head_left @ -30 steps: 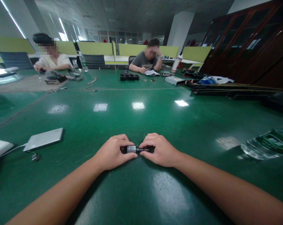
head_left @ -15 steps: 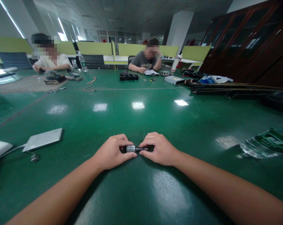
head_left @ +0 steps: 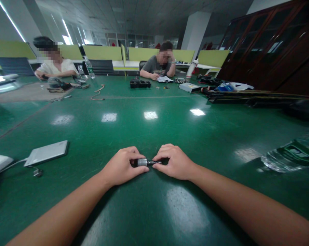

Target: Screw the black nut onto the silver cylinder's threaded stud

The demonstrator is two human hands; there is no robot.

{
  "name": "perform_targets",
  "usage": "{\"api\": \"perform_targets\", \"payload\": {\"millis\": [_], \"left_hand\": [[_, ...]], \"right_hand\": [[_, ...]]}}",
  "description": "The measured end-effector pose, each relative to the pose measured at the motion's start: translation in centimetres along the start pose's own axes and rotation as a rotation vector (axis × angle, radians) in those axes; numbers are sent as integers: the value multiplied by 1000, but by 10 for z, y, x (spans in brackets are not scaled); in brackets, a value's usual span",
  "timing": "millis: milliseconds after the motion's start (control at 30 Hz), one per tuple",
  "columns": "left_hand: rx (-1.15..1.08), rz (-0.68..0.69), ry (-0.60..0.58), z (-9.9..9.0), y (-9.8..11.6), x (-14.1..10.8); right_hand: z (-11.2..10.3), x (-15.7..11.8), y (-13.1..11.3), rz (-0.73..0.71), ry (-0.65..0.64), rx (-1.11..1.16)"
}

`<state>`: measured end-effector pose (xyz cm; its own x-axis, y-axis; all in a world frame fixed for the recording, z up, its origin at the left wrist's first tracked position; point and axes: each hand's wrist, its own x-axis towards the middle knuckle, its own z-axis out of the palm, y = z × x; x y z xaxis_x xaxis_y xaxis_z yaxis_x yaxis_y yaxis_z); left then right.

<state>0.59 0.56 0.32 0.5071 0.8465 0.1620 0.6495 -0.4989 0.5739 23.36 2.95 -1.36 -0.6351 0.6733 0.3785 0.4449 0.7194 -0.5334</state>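
Note:
A small silver metal cylinder (head_left: 142, 162) with a thin dark ridged shaft (head_left: 149, 162) lies sideways between my hands, close to the table surface. My left hand (head_left: 123, 166) is closed around the cylinder's left end, thumb in front and fingers behind. With thumb and fingertips, my right hand (head_left: 175, 162) pinches the shaft near its right end. Parts of the cylinder are hidden by the left fingers. I cannot make out the exact kind of part.
The green table (head_left: 129, 126) carries a silver power bank (head_left: 47, 152) with a cable at left and a clear water bottle (head_left: 290, 155) at right. Farther back are a black tray (head_left: 140, 84), a grey metal piece (head_left: 189, 87) and dark strips (head_left: 236, 97). Two people sit across.
Both hands keep their grip on the part with almost no movement. The seated person at the far left has turned their head slightly.

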Motion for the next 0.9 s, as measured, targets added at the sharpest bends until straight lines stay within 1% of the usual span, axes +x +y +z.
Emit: {"api": "perform_targets", "payload": {"millis": [533,900], "left_hand": [[4,-9,13,-1,0,0],[-1,8,26,-1,1,-1]], "right_hand": [[-3,0,2,11,-1,-8],[-6,-2,8,-3,-2,-16]]}}
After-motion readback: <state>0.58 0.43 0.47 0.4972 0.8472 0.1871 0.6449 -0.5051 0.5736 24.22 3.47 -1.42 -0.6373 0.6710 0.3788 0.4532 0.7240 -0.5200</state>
